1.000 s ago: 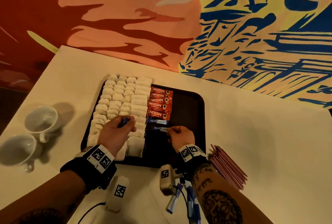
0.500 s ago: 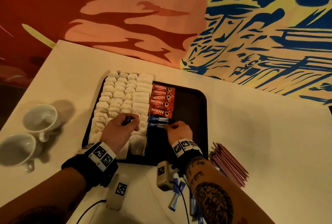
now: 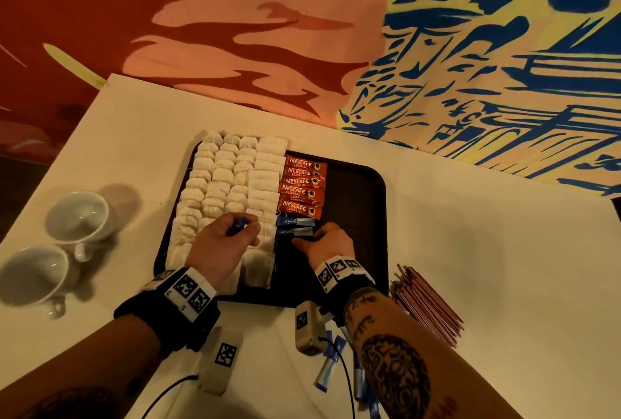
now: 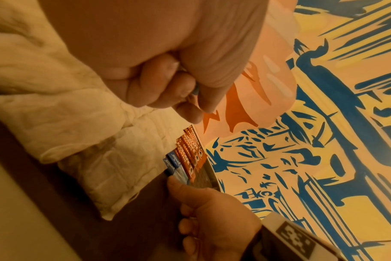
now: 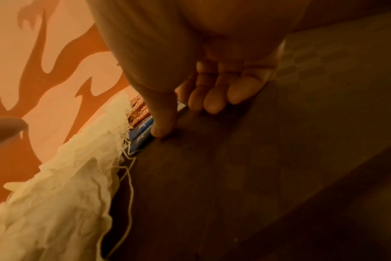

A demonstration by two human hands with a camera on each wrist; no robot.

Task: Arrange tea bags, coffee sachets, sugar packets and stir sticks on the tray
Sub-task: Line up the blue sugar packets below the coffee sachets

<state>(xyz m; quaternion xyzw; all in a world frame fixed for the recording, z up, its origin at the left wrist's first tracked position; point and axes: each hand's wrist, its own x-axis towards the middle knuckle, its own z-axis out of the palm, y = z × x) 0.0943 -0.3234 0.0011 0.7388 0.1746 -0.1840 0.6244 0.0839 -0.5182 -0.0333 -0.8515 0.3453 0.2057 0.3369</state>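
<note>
Left hand fisted around blue sugar packets above the tea bags. Right hand — fingers relaxed, thumb touching the nearest Equal packet on the dark tray, below the Nescafe sachets.

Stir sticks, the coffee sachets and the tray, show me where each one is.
stir sticks [image 3: 428, 307], head view, middle of the red bundle on the table.
coffee sachets [image 3: 302, 187], head view, middle sachet of the red row.
tray [image 3: 356, 210], head view, bare dark floor.
</note>
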